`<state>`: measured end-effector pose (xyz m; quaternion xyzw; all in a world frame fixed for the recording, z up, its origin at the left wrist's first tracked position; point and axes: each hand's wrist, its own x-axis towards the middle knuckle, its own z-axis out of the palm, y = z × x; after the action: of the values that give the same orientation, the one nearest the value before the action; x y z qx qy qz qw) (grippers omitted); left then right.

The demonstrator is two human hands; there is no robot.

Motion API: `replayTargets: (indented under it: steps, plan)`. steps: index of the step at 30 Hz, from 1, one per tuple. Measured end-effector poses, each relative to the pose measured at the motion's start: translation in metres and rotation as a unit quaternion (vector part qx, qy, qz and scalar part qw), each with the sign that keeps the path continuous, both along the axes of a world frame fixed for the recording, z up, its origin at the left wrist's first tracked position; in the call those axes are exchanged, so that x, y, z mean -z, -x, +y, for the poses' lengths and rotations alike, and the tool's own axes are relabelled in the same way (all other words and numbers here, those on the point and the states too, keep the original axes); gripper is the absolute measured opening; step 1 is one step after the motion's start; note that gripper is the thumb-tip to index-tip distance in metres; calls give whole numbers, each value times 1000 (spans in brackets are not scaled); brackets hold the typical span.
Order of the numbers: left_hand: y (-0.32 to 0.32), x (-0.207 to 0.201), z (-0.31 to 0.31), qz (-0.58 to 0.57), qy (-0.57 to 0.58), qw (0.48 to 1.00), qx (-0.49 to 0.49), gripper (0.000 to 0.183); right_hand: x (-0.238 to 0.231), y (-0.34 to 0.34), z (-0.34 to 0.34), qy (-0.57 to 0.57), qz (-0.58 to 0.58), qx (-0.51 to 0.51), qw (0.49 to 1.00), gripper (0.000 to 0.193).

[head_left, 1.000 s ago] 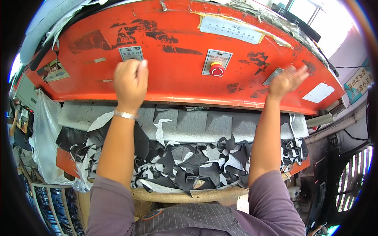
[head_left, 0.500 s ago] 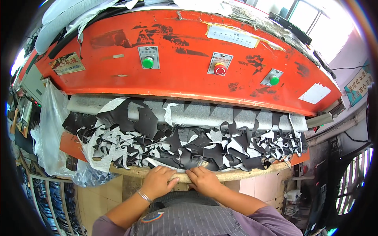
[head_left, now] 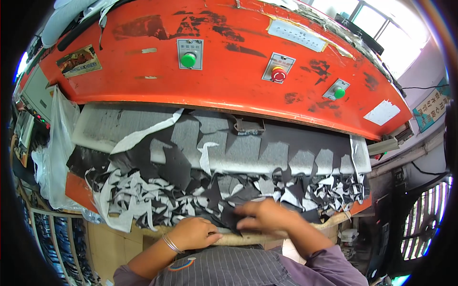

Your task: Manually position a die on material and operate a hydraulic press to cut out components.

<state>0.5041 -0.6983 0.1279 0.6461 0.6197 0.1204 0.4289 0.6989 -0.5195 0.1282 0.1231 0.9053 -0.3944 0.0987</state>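
Red press beam [head_left: 224, 88] spans the background, over a pale cutting bed [head_left: 112, 126]. Scrap pile [head_left: 186, 193], black and white offcuts, fills the strip between bed and operator, presumably a catch-all that leaves the bed flat. Black notched sheet [head_left: 305, 139] lies on the bed, partly under the beam, likely so uncut area sits beneath it. Tan front rail [head_left: 248, 238] edges the pile, probably holding scraps in. Left hand [head_left: 194, 233] rests on it, fingers loosely bent, nothing visibly held; looks like bracing. Right hand [head_left: 269, 217] is over the pile's near edge, thumb and fingers apart, blurred; can't tell if it touches scraps. Box-shaped die [head_left: 249, 127] sits at the beam's lower edge. Green buttons [head_left: 188, 60] flank a red stop button [head_left: 278, 74], well apart, presumably for two-handed use.
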Motion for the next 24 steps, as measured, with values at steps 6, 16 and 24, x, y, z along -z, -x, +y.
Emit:
replayTargets:
  steps: [6,16,24]
  plan:
    - [51,5,102,-199,-107,966,-126,22,36,91,169,-324,79,133,933,83]
    - [102,68,185,-319,-54,931,-170,98,24,77,108,-36,105,214,970,89]
    - [55,53,158,-378,127,917,-14,70,-4,35,25,91,-28,232,968,96]
